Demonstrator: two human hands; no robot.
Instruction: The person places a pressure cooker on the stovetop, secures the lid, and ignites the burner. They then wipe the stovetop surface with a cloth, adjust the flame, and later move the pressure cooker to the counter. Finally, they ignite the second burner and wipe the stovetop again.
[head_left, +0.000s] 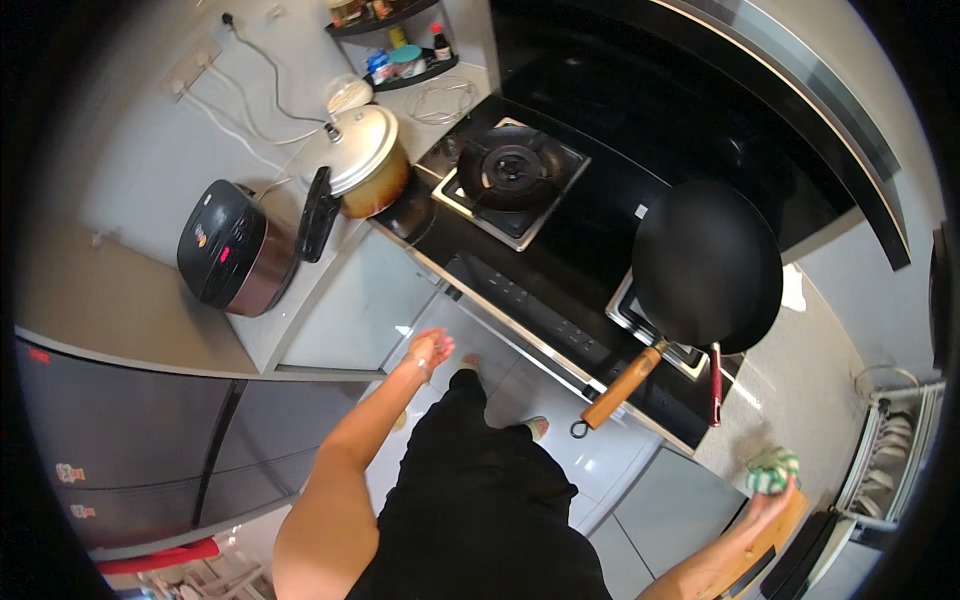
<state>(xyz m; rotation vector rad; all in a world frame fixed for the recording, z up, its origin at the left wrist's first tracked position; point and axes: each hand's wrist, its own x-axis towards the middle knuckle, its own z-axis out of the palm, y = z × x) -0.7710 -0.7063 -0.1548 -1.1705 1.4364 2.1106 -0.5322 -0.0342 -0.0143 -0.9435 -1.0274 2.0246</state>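
Observation:
My right hand (771, 504) grips a bunched green-and-white checked cloth (772, 469) at the edge of the light countertop (814, 382), beside a wooden cutting board (787, 521). My left hand (431, 350) holds nothing; its fingers are loosely bent over the floor, left of my legs. Ahead on the right burner rests a dark wok (694, 262) with a wooden handle (622, 386) pointing towards me. A red handle (715, 390) sticks out beside it, apparently from a second dark pan (765, 315) mostly hidden by the wok.
The left gas burner (512, 169) bears no pot. Left of the black hob (547, 255) stand a pressure cooker (367, 161) and a rice cooker (236, 251) with a lit display. A dish rack (889, 450) with bowls is far right. A fridge (135, 427) stands at left.

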